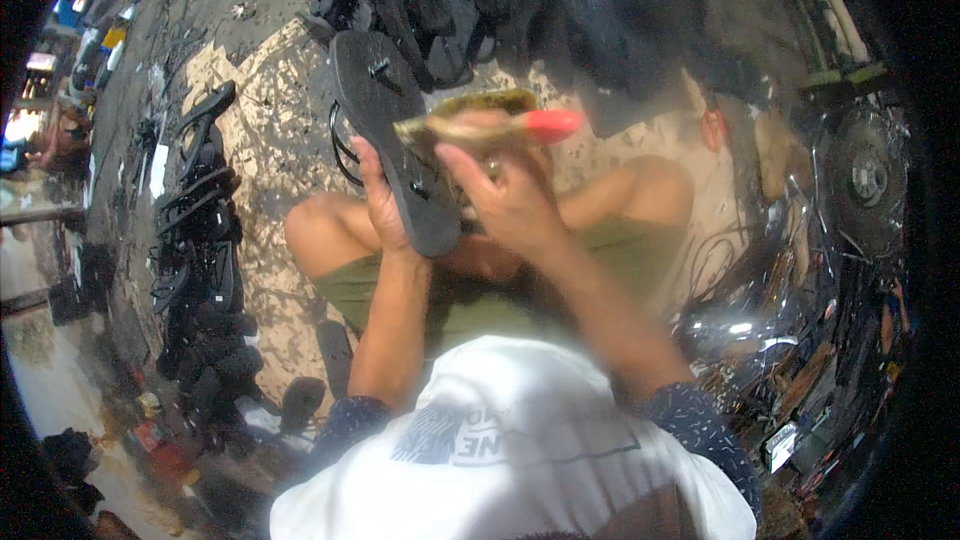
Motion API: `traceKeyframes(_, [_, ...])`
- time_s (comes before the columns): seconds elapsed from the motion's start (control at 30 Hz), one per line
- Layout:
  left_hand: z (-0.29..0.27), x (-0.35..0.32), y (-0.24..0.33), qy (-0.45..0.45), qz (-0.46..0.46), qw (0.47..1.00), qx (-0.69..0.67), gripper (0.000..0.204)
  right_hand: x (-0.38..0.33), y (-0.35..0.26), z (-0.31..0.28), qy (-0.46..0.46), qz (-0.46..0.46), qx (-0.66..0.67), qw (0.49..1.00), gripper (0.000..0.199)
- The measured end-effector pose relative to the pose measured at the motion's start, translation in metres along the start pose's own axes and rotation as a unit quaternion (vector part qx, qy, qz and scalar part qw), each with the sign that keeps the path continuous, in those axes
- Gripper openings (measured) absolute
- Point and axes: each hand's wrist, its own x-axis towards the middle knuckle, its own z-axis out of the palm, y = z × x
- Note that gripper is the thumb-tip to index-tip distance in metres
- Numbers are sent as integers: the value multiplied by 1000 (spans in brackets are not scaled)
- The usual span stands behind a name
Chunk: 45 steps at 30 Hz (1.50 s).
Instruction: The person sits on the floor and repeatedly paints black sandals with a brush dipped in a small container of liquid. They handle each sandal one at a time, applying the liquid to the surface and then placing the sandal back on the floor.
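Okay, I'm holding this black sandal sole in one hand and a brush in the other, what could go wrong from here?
The brush looks coated in something, perhaps glue, and the right hand holds it close above the left hand, so a smear could reach the fingers. The sandal sole is gripped only at its lower end and might tip. A drip could also fall on the bare knees below.
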Motion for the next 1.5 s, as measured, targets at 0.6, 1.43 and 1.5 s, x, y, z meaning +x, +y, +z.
traceKeyframes(0.6, [9, 9, 1, -47, -97, 993, 38, 49, 5, -1, -26, -178, -142, 139, 964, 26])
traceKeyframes(1.43, [-125, -99, 181, 283, 177, 560, 758, 50, 5, -18, -149, 221, 271, 26, 936, 32])
traceKeyframes(1.5, [-166, -202, 174, 272, -60, 390, 878, 73, 18, -7, -132, 200, 264, 55, 942, 31])
